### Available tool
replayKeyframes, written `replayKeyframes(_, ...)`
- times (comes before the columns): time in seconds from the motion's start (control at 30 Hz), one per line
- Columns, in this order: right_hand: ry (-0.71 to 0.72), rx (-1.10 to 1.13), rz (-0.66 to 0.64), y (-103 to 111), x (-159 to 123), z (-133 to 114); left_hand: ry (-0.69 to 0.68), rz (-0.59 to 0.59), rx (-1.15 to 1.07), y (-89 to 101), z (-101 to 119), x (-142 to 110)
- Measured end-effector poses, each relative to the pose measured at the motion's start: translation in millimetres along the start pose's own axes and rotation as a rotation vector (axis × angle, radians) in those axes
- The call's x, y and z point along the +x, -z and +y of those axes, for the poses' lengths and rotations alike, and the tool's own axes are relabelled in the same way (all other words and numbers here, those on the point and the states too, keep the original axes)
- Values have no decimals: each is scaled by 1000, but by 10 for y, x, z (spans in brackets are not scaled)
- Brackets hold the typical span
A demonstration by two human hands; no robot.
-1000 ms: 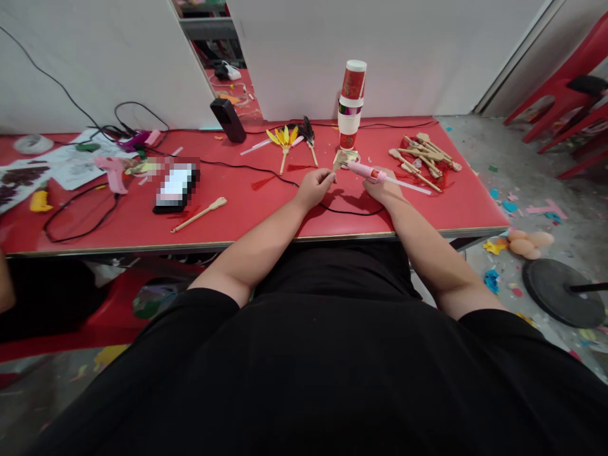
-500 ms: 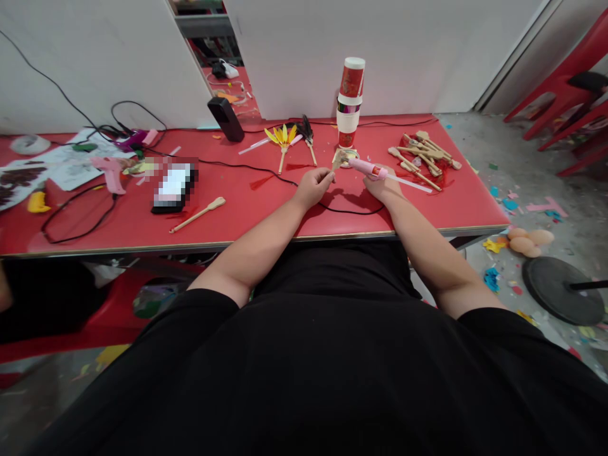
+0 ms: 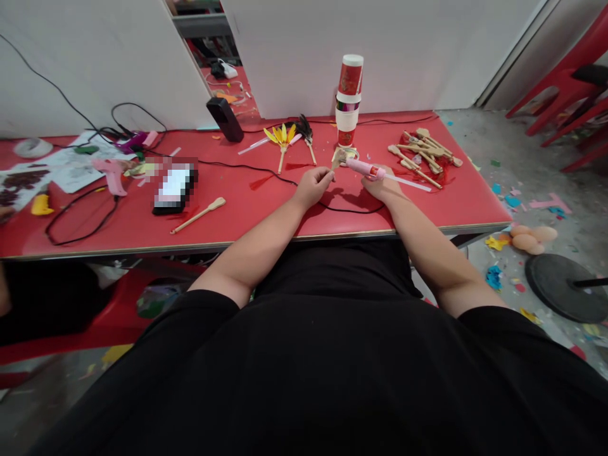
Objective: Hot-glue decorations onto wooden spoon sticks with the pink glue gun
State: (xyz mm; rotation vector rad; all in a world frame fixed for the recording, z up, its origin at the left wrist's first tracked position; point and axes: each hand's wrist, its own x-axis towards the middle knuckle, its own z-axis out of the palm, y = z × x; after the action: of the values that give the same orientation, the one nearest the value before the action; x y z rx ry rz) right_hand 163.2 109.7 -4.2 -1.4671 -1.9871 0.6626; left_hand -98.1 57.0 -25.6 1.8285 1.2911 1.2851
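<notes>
My left hand (image 3: pixel 314 185) pinches a small flat wooden handle (image 3: pixel 338 159), its pale head tilted up past my fingertips. In my right hand (image 3: pixel 379 186) is a pink hot glue gun (image 3: pixel 365 168), its nozzle pointing left at the wooden head, touching or very close to it. A clear glue stick (image 3: pixel 411 183) juts from the gun's back end. Just behind the nozzle lies a round pale roll or ring (image 3: pixel 352 154), partly hidden. The gun's black cord (image 3: pixel 351 211) curves along the table between my forearms.
Stacked paper cups (image 3: pixel 350 79) stand behind my hands. A pile of wooden handles (image 3: pixel 427 152) with red tassels lies right. Leftward are yellow feathers on a handle (image 3: pixel 282 139), a black box (image 3: pixel 225 119), a phone (image 3: pixel 175 187), a single handle (image 3: pixel 198 215) and another pink glue gun (image 3: pixel 111 176).
The glue gun and the wooden handle stay together almost unmoved. The whole view has shifted slightly. At the far left edge, part of another person's hand now shows over the table.
</notes>
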Motion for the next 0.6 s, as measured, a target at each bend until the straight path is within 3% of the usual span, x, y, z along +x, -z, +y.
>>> replayKeyframes(0.33, -23, -47, -3, 8, -6, -67, 16, -5, -29, -2, -32, 13)
replayKeyframes(0.6, 117, -14, 50, 53, -101, -78, 23, -5, -93, -3, -62, 28)
